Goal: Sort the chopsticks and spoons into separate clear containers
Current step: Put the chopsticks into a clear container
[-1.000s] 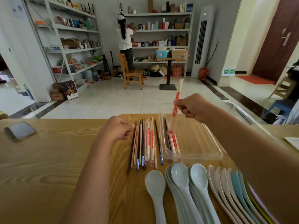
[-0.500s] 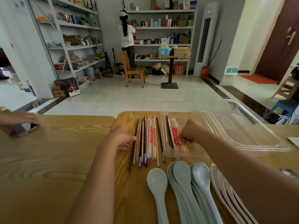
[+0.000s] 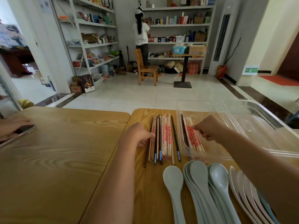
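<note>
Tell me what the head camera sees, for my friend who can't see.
A person's right hand touches wrapped chopsticks lying in a clear container, while the left hand touches loose chopsticks lined up on the wooden table. Pale spoons lie nearest the camera; a second clear container stands to the right.

Beside loose chopsticks (image 3: pixel 161 139), a clear container (image 3: pixel 194 156) of wrapped chopsticks (image 3: pixel 193 141); pale spoons (image 3: pixel 199 183) in front.

Phone (image 3: pixel 24 129), near left. Wooden chair (image 3: pixel 146 68), far centre; pedestal table (image 3: pixel 184 68) to its right. Tower air conditioner (image 3: pixel 221 34), far right. Shelving (image 3: pixel 90 44), far left.
</note>
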Motion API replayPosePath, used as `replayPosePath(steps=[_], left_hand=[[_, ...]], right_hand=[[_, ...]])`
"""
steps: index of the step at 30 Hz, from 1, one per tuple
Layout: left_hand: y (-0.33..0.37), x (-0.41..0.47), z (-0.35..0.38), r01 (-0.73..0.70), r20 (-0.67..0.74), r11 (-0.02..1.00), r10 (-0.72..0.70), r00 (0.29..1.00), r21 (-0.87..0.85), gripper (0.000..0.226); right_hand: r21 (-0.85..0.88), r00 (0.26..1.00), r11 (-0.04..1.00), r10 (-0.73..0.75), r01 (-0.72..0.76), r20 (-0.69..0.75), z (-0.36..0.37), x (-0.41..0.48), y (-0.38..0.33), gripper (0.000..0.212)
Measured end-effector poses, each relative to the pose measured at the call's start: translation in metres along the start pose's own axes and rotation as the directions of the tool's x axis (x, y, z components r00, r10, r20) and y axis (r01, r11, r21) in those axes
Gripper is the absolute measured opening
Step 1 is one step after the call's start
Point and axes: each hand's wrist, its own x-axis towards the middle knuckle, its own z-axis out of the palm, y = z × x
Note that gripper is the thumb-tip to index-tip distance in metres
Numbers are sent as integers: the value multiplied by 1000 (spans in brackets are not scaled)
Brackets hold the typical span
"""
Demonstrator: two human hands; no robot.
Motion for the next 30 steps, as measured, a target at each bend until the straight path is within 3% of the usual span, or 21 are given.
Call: replayPosePath(steps=[6, 20, 25, 30], left_hand=[[5, -2, 4, 5, 37, 997, -8, 999, 72, 30], [1, 3, 4, 27, 69, 1000, -26, 997, -9, 16], [-2, 3, -1, 59, 57, 994, -54, 997, -91, 20], [2, -4, -9, 27, 69, 971, -11, 998, -237, 14]], right_hand=[[19, 997, 997, -74, 73, 24, 5, -7, -14, 22], [-57, 989, 989, -136, 140, 58, 11, -25, -29, 22], [-14, 990, 990, -137, 137, 34, 14, -23, -32, 33], [39, 981, 980, -195, 194, 21, 22, -27, -38, 32]])
